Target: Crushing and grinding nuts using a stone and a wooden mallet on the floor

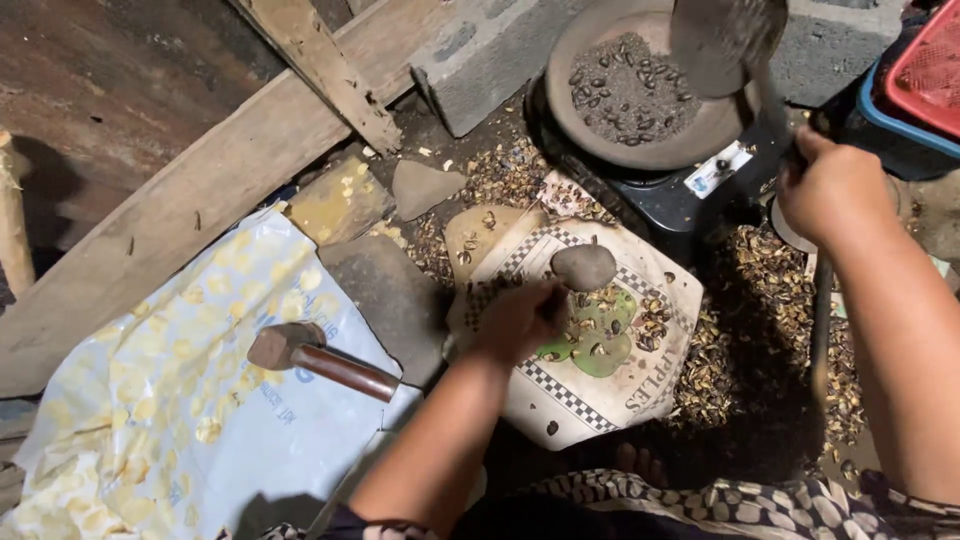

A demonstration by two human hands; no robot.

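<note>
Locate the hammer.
The hammer lies in the left of the head view on the yellow-patterned sheet, left of the left hand.

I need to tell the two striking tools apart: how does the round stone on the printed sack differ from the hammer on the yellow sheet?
The stone is a smooth grey lump without a handle, beside the left hand. The hammer has a rusty head and reddish-brown handle, lying untouched, farther from that hand. Both rest flat.

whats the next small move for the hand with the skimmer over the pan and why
Probably lower the skimmer into the pan: the right hand holds it raised above the dark seeds, with no seeds visible on it, while the left hand rests on the board beside the stone.
</note>
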